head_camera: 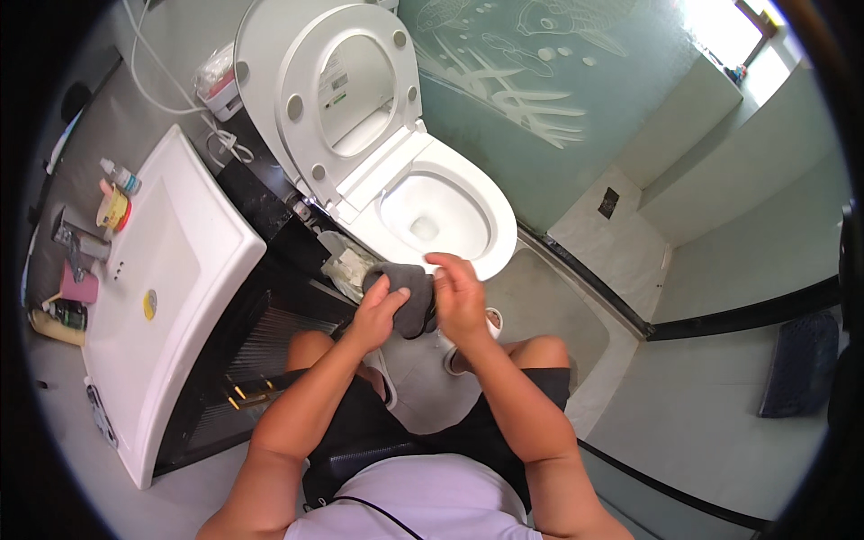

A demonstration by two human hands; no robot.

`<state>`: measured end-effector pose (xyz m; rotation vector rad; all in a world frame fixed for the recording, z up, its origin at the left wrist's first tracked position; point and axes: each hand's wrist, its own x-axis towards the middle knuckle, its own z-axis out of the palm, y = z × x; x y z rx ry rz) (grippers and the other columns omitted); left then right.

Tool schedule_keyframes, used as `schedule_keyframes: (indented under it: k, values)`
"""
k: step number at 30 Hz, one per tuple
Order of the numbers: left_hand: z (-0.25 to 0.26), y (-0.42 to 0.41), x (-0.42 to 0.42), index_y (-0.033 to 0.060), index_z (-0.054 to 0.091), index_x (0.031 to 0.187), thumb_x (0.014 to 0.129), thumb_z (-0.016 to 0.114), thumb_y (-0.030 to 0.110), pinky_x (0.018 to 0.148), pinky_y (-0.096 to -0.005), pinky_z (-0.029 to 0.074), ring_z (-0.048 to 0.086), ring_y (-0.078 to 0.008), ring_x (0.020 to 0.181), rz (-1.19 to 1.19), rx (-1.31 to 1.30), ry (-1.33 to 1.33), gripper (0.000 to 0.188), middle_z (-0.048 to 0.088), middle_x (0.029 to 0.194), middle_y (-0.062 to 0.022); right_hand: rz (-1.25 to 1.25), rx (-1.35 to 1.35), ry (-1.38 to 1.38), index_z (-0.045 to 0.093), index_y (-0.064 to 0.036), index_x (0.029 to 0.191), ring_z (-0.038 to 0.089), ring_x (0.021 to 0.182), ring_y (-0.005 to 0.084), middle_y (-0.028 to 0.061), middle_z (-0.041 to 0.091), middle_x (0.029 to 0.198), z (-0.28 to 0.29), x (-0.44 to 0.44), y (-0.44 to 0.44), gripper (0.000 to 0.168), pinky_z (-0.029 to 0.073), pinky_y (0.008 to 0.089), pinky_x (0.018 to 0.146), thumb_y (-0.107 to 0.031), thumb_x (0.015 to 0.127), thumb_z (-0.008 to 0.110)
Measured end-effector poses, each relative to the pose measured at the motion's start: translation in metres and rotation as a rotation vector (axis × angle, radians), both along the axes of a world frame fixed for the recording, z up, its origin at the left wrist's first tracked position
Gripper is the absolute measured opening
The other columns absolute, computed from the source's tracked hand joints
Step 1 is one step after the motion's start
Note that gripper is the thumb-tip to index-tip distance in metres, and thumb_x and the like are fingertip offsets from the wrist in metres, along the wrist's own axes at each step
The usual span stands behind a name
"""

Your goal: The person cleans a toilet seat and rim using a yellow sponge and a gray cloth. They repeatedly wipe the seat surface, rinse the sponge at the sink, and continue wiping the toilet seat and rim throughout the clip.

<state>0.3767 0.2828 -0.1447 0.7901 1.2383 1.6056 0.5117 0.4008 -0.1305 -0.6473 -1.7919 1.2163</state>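
Observation:
A folded dark grey cloth (410, 297) is in my left hand (379, 312), its thumb pressed on top. Close by on the right, my right hand (460, 297) is at the cloth's edge with its fingers curled; whether it grips the edge, I cannot tell. Both hands are just before the front rim of a white toilet bowl (498, 202). The toilet's seat (295, 74) and lid (260, 40) stand raised. The underside of the cloth is hidden.
A waste bin with a bag (347, 266) stands left of the toilet. Further left is a white washbasin (162, 270) with a faucet (84, 243), bottles and a pink cup (77, 283). A frosted glass panel (499, 121) and black floor track (587, 280) lie to the right.

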Motion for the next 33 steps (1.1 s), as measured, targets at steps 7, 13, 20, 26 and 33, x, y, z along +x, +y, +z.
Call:
schedule_keyframes:
  k: [7,13,20,26,33]
  values:
    - [-0.006,0.019,0.023,0.0044,0.059,0.131,0.113,0.037,0.03,0.103,-0.0319,0.047,0.061,-0.0151,0.118,0.12,0.196,-0.729,0.039,0.064,0.126,-0.0063,0.112,0.072,-0.221,0.07,-0.003,0.111,0.066,0.108,0.0419,0.0182,0.073,0.112,0.019,-0.052,-0.01,0.026,0.05,0.0457,0.094,-0.02,0.104,0.052]
    - [-0.008,0.011,0.013,0.0047,0.056,0.137,0.113,0.038,0.03,0.106,-0.03,0.047,0.061,-0.0152,0.121,0.137,0.091,-0.724,0.039,0.064,0.131,-0.0065,0.263,-0.683,-0.181,0.073,-0.002,0.1,0.067,0.089,0.0222,0.0143,0.073,0.091,0.01,-0.067,-0.004,0.036,0.052,0.0338,0.084,-0.029,0.108,0.05]
    - [-0.022,0.021,0.004,0.0049,0.058,0.132,0.11,0.041,0.03,0.11,-0.0316,0.045,0.059,-0.0167,0.125,0.236,0.347,-1.202,0.038,0.063,0.131,-0.0059,0.333,0.528,-0.176,0.071,-0.003,0.111,0.062,0.126,0.0415,0.0178,0.069,0.124,0.006,-0.066,-0.025,0.017,0.047,0.0482,0.111,-0.005,0.098,0.06]
    - [-0.034,0.018,-0.006,0.0038,0.063,0.127,0.105,0.05,0.024,0.099,-0.0323,0.051,0.065,-0.0156,0.112,0.233,0.067,-0.638,0.033,0.068,0.122,-0.0056,0.27,-0.574,-0.221,0.066,0.002,0.11,0.07,0.095,0.0251,0.0189,0.073,0.107,-0.001,-0.087,0.001,0.031,0.056,0.0356,0.092,-0.019,0.11,0.043]
    - [-0.025,0.019,-0.013,0.0065,0.063,0.122,0.108,0.048,0.03,0.098,-0.033,0.051,0.064,-0.0161,0.109,0.164,0.15,-0.971,0.032,0.067,0.117,-0.005,0.034,-0.34,-0.148,0.062,0.002,0.119,0.068,0.102,0.0304,0.0171,0.071,0.112,0.004,-0.079,-0.026,0.026,0.053,0.0387,0.094,-0.014,0.1,0.057]
